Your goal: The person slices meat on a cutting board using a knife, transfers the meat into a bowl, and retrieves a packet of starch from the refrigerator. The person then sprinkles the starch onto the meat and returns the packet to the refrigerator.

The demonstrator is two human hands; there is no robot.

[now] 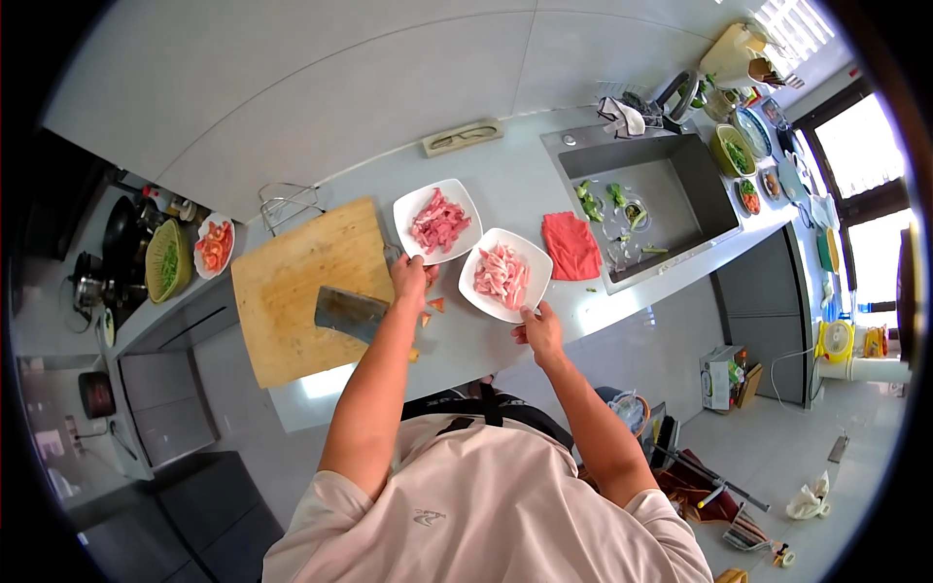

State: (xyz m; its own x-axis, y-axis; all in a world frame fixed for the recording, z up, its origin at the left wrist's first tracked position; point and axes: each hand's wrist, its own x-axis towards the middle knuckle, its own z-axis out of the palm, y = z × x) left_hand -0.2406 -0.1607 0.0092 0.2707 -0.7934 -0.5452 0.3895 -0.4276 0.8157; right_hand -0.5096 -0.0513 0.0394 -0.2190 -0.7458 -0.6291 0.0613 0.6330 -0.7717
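My left hand [412, 279] grips the near rim of a white square bowl [470, 197], thumb on the edge. Dark red sliced meat [440, 223] lies in it. My right hand [540, 328] pinches the near right corner of a second white bowl [537, 260], which holds paler pink sliced meat [502, 276]. The bowls sit side by side, almost touching. To their left is a wooden cutting board [292, 257], with a cleaver [348, 313] across its right edge. My left forearm passes over the cleaver's handle end, hiding it. Small orange scraps [436, 305] lie nearby.
A red cloth [571, 247] lies between the right bowl and the sink [724, 209], which contains green vegetable scraps [614, 199]. Behind the board stands a wire rack [290, 204]. Far left are a green basket [169, 260] and a plate of red pieces [214, 247]. Dishes line the right counter.
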